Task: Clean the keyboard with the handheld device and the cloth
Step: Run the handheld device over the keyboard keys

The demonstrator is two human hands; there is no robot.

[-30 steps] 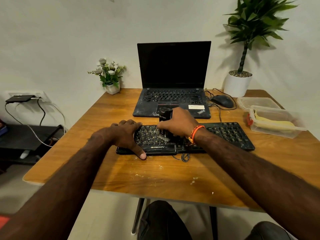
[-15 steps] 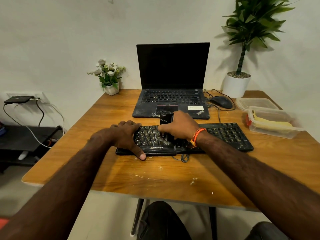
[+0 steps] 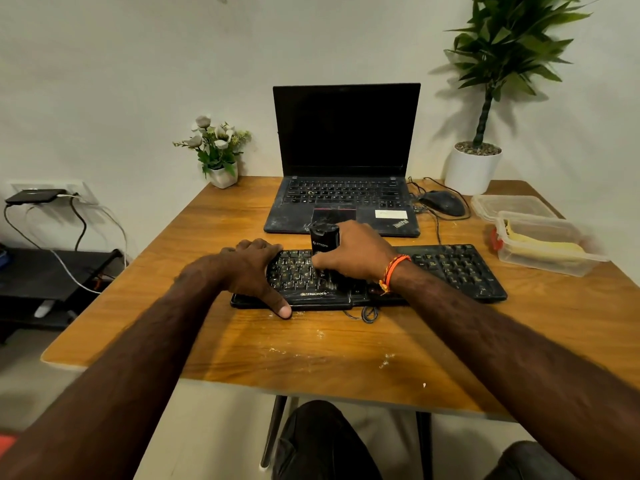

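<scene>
A black dusty keyboard (image 3: 450,268) lies across the middle of the wooden table (image 3: 173,323). My right hand (image 3: 353,254) grips a black handheld device (image 3: 323,239), held upright with its lower end on the keys left of the keyboard's centre. My left hand (image 3: 251,271) holds the keyboard's left end, fingers over the far edge and thumb against the near edge. A yellow cloth (image 3: 543,242) lies inside a clear plastic box at the right.
An open dusty laptop (image 3: 346,150) stands behind the keyboard, a black mouse (image 3: 443,202) and its cables to its right. A clear box (image 3: 554,261), a lid (image 3: 512,206), a potted plant (image 3: 472,168) and a small flower pot (image 3: 221,174) stand around. White crumbs dot the near table.
My right hand has slid the device slightly to the left over the keys. My left hand keeps its hold on the keyboard's left end.
</scene>
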